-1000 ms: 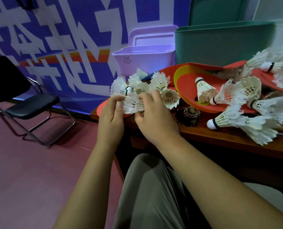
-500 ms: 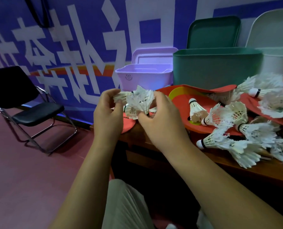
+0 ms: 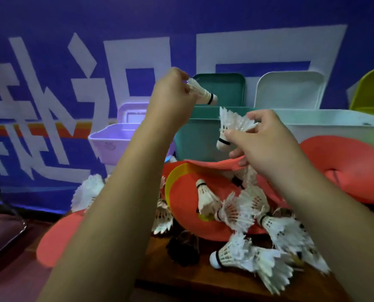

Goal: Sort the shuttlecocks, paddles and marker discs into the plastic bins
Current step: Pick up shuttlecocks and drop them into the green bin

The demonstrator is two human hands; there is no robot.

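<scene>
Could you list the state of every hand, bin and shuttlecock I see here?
Left hand: raised, grips upper shuttlecock.
Right hand: pinches lower shuttlecock, cork down.
Green bin: open, green lid upright behind.
White bin: open, white lid upright behind.
Purple bin: open.
Loose shuttlecocks: heaped on orange discs and table.

First white feather shuttlecock (image 3: pixel 201 92): gripped by left hand (image 3: pixel 170 99), cork tilted down-right, seen above the green bin (image 3: pixel 194 136) rim. Second shuttlecock (image 3: pixel 229 125): pinched by right hand (image 3: pixel 266 144), cork down. Loose shuttlecocks (image 3: pixel 236 210) lie heaped on orange marker discs (image 3: pixel 186 192). Purple bin (image 3: pixel 109 142) and white bin (image 3: pixel 334 127) flank the green one, all open.
</scene>
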